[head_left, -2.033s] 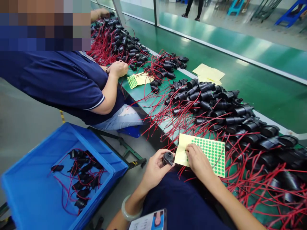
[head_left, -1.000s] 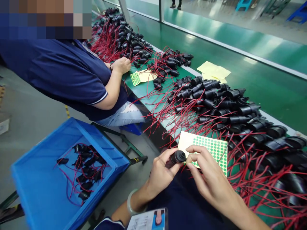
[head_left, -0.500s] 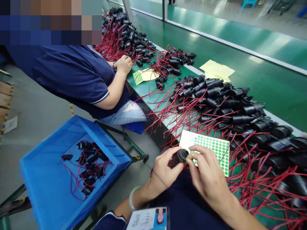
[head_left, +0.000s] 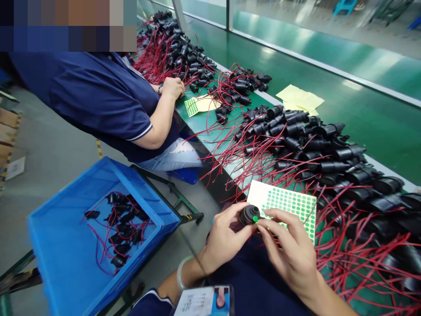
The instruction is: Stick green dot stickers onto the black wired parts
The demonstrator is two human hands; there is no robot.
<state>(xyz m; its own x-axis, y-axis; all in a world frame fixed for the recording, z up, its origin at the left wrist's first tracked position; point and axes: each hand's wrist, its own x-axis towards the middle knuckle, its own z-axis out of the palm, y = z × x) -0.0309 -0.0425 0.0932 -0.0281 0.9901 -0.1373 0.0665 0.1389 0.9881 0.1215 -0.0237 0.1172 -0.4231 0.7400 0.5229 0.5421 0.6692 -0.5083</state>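
Observation:
My left hand (head_left: 226, 235) is wrapped round a black cylindrical part (head_left: 249, 214), its stepped end turned up toward me. A round green sticker (head_left: 255, 218) sits on that end, near the edge. Just to the right, my right hand (head_left: 289, 245) has its fingers bent and a little apart, the tips close to the sticker with nothing seen between them. Behind both hands lies a pale sheet of green dot stickers (head_left: 291, 204), partly covered by my right fingers.
Black parts (head_left: 305, 140) with red wires (head_left: 371, 259) are heaped along the green bench. At left, a blue bin (head_left: 66, 219) holds several such parts. Beside me a co-worker (head_left: 108, 101) sits near another sticker sheet (head_left: 191, 106). Yellow paper (head_left: 300, 97) lies farther back.
My right fingertips have drawn slightly back from the black part and spread a little. The green sticker on its end now shows plainly. My left hand keeps its hold.

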